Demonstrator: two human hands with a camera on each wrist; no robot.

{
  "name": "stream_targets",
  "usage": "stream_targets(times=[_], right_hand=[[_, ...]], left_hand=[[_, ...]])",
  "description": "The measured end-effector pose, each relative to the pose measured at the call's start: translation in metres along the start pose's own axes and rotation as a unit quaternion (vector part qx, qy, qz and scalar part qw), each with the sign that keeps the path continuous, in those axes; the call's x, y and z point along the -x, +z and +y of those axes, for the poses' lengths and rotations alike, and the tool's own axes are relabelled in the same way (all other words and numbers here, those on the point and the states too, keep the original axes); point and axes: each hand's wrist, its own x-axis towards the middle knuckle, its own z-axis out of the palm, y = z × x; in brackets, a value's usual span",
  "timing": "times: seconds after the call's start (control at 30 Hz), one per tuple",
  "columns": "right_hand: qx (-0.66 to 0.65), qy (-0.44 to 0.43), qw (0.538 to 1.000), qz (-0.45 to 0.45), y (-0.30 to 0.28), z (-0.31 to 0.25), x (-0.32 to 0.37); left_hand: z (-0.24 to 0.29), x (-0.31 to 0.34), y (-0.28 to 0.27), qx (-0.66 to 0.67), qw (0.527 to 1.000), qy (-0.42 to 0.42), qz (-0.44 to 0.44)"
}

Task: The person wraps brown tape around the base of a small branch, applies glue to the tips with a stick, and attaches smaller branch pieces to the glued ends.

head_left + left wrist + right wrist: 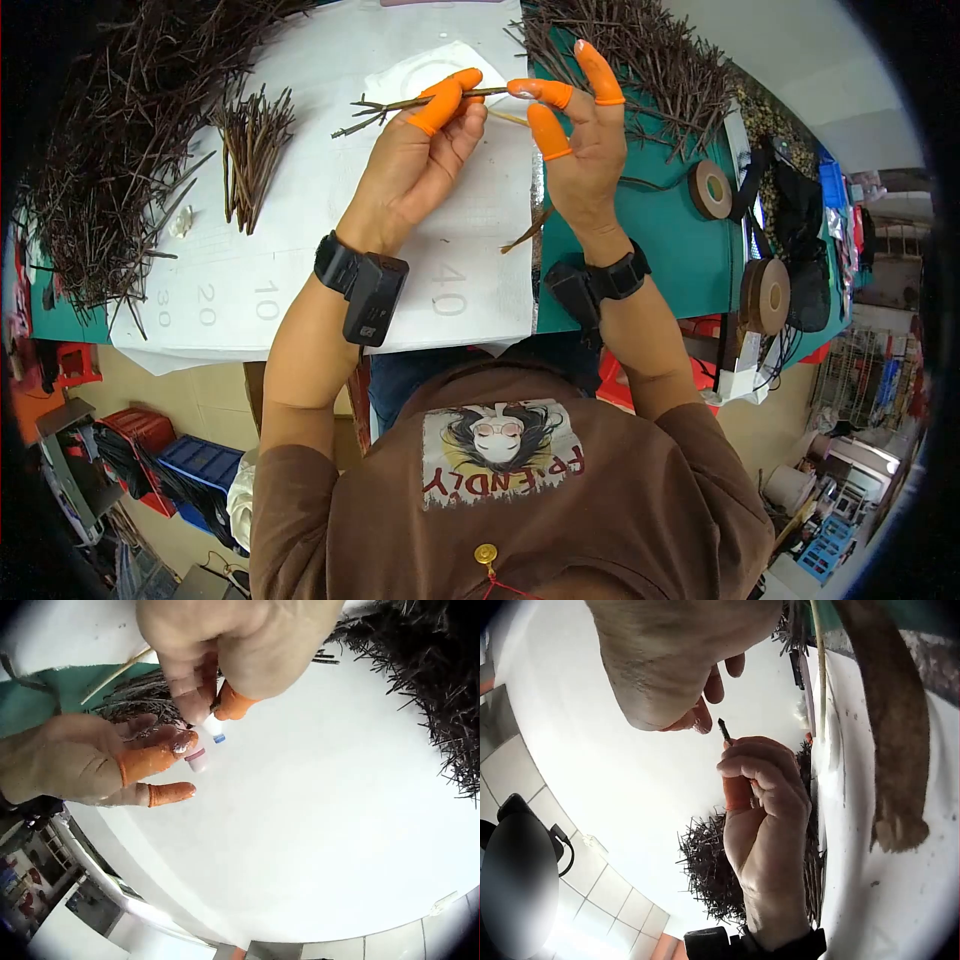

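Note:
The left hand (415, 165) pinches a thin dark twig (395, 104) between orange-covered thumb and finger, its forked end pointing left. At the twig's right end is the right hand (590, 140), fingers raised and apart, orange covers on three digits; whether the index fingertip touches the twig is unclear. In the right wrist view the twig's dark tip (724, 729) sticks up from the left hand (772, 817), below the right hand (675, 660). The left wrist view shows the left hand (240, 637) above the right hand (82, 765); the twig is mostly hidden there.
A small twig bundle (252, 155) lies on the white sheet (400, 300), beside a big twig pile (90, 160). More twigs (650, 70) lie at back right. Brown tape rolls (711, 190) stand on the right; a brown strip (527, 232) lies below the hands.

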Motion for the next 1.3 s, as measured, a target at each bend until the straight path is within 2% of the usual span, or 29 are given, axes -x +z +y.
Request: stream_targets(times=[0.23,0.4,0.43,0.5,0.6,0.7,0.83,0.93,1.0,1.03,1.07,1.17,1.3], right_hand=[[0.023,-0.019,1.000,-0.001,-0.003,0.001,-0.004],[0.007,0.005,1.000,-0.020,-0.001,0.000,-0.001],[0.027,-0.013,0.999,-0.026,-0.002,0.001,-0.002],[-0.006,0.006,1.000,-0.007,-0.001,0.001,-0.001],[-0.144,0.086,0.984,0.056,0.004,0.001,0.003],[-0.200,0.085,0.973,0.077,0.004,0.000,0.000],[-0.082,0.017,0.996,0.012,-0.001,0.001,-0.001],[0.128,-0.061,0.988,-0.061,-0.010,0.004,-0.003],[0.067,-0.038,0.996,-0.035,-0.008,0.002,-0.003],[-0.082,0.011,0.996,0.014,0.000,-0.004,-0.002],[-0.228,0.059,0.970,0.062,0.004,-0.008,-0.002],[-0.145,0.021,0.988,0.051,0.004,0.000,-0.002],[-0.122,0.031,0.991,0.034,0.003,-0.003,-0.002]], left_hand=[[0.000,-0.001,-0.001,0.010,1.000,-0.002,0.006],[0.000,0.000,0.000,0.000,1.000,0.002,0.008],[-0.001,0.000,0.000,-0.019,1.000,0.009,0.006],[-0.001,0.001,0.002,-0.059,0.998,0.023,0.000],[-0.001,0.001,0.002,-0.063,0.998,0.024,0.004],[0.000,0.001,0.002,-0.061,0.998,0.020,0.005],[0.000,0.001,0.001,-0.039,0.999,0.015,0.000],[0.000,0.001,0.001,-0.022,1.000,0.011,0.006],[0.000,0.001,0.000,-0.004,1.000,0.005,0.015],[0.000,0.000,-0.001,0.000,1.000,0.005,0.018],[0.000,0.000,-0.001,0.004,1.000,0.006,0.022],[0.000,-0.001,-0.002,0.015,0.999,0.002,0.028],[0.000,0.000,-0.001,0.005,1.000,-0.001,0.026]])
